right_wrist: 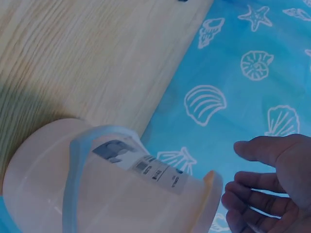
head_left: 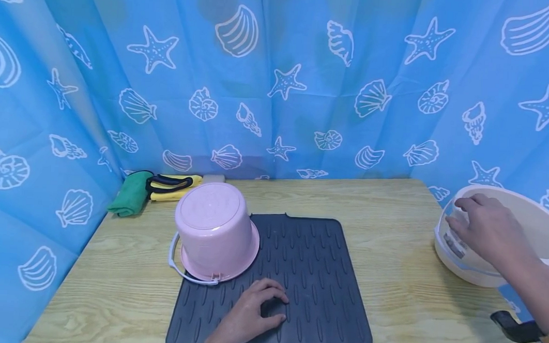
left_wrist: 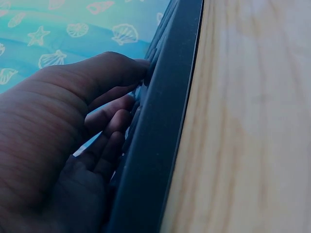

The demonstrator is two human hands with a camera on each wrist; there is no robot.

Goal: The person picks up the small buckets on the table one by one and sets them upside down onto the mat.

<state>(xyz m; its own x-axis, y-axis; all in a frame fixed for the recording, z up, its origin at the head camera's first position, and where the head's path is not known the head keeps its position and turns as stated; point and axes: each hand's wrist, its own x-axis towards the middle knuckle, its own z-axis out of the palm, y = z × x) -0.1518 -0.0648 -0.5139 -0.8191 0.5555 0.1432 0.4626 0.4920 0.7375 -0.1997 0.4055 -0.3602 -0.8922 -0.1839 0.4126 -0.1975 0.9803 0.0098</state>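
Observation:
A pink bucket (head_left: 215, 236) stands upside down on the left part of a dark ribbed mat (head_left: 315, 277), its pale handle lying out to the left. My left hand (head_left: 253, 313) rests on the mat's front part with fingers loosely bent and nothing between them; the left wrist view shows the fingertips at the mat's surface (left_wrist: 155, 126). At the table's right edge is a cream bucket (head_left: 465, 269) with a pale handle and a printed label (right_wrist: 141, 162). My right hand (head_left: 495, 229) hovers over its rim, fingers spread and apart from it in the right wrist view.
A rolled green cloth (head_left: 131, 192) and a yellow bundle with black trim (head_left: 173, 187) lie at the back left of the wooden table (head_left: 402, 313). Behind and at the sides hangs a blue curtain (head_left: 296, 105) with white shell prints.

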